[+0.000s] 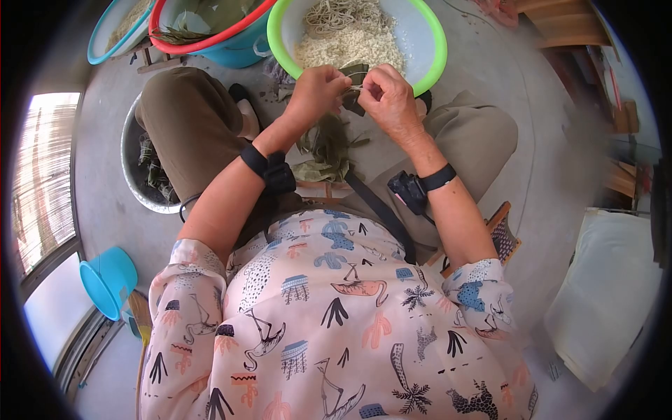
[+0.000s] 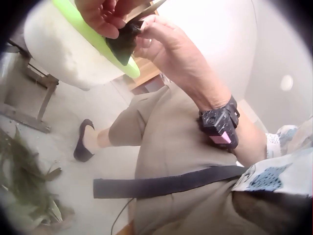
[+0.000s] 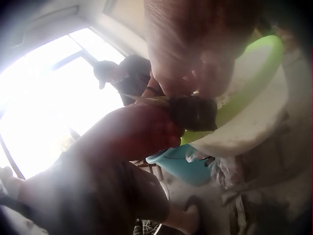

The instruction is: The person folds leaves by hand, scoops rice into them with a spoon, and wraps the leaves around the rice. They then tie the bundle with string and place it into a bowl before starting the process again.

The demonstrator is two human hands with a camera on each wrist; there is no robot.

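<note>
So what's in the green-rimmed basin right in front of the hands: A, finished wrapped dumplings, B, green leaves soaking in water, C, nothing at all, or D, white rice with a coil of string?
D: in the head view the green-rimmed basin holds a heap of white rice with coiled string behind it, just beyond the leaf-wrapped bundle that the left hand and right hand pinch.

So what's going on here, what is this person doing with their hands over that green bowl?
A seated person is wrapping a leaf parcel, gripped between the left hand and the right hand at the near edge of a green-rimmed basin holding rice and strings. Loose leaves lie on the floor between the knees. A metal basin with wrapped bundles sits to the person's left, and a red-rimmed tub of leaves stands beyond it.
</note>
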